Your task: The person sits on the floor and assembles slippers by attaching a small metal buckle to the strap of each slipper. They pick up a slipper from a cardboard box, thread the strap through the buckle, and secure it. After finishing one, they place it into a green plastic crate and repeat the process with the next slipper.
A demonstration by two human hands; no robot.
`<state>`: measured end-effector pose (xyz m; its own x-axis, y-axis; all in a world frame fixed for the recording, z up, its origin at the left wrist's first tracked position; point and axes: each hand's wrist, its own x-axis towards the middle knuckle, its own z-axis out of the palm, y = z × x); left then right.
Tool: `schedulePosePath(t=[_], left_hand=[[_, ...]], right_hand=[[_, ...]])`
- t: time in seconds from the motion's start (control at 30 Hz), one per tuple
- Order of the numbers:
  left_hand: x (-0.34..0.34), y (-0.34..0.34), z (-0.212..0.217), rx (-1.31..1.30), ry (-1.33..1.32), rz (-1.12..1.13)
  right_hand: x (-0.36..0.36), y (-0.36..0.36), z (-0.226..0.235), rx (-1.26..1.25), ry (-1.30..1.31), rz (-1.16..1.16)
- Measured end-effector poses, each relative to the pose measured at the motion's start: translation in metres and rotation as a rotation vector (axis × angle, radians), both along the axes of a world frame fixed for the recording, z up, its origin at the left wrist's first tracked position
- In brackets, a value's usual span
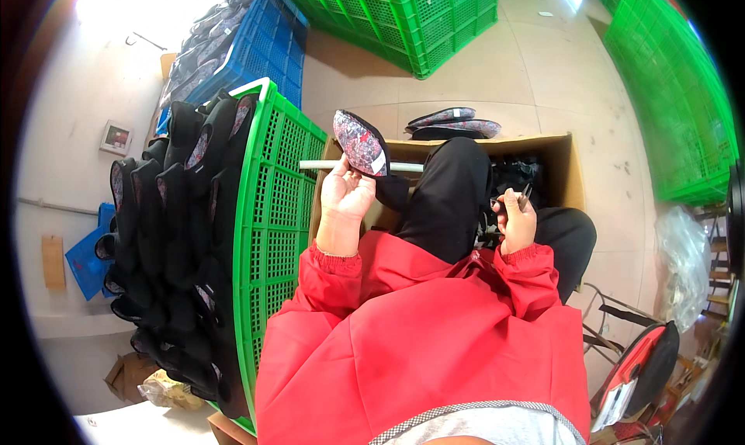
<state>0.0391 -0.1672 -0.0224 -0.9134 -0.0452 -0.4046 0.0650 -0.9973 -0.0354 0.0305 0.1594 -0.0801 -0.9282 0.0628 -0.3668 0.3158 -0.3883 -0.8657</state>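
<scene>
My left hand (346, 193) grips a black cloth shoe (360, 142), fingers under its edge. Its floral red-and-grey inner face and a small white label show. Over my right knee, my right hand (515, 220) is closed around small dark metal snips (526, 193), their tip pointing up. Two more floral-and-black shoes (454, 125) lie just beyond an open cardboard box (576, 169) around my legs. Dark pieces (528, 169) fill part of this box, their kind hidden.
A green crate (279, 212) at my left holds many black shoes (174, 212). Behind it stands a filled blue crate (272, 49). Green crates (403, 26) stand ahead and to the far right (667, 96). A pale rod (314, 165) crosses the box; clear plastic (683, 266) hangs at right.
</scene>
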Motion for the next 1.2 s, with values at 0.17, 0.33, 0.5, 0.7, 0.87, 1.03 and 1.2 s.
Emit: schedulePosePath(t=[0.17,0.33,0.5,0.7,0.87,1.03,1.2], left_hand=[[0.005,-0.012,-0.016,0.045,-0.01,0.023],[0.0,0.013,0.018,-0.246,-0.141,0.152],[-0.014,0.073,0.049,-0.752,-0.019,0.276],[-0.034,0.19,0.068,-0.849,0.401,0.058],[-0.035,0.242,0.047,-0.603,0.416,-0.347],[-0.012,0.25,0.022,-0.513,0.218,-0.53],[0.014,0.237,0.023,-0.492,0.08,-0.516]], right_hand=[[0.002,-0.002,0.004,0.002,-0.005,0.037],[0.004,0.0,0.014,0.019,0.014,0.076],[-0.002,0.012,0.056,0.021,0.307,0.229],[-0.016,0.04,0.117,0.256,0.801,0.14],[-0.005,0.074,0.13,0.489,0.674,0.067],[0.027,0.079,0.097,0.555,0.564,-0.015],[0.042,0.076,0.09,0.445,0.562,0.063]])
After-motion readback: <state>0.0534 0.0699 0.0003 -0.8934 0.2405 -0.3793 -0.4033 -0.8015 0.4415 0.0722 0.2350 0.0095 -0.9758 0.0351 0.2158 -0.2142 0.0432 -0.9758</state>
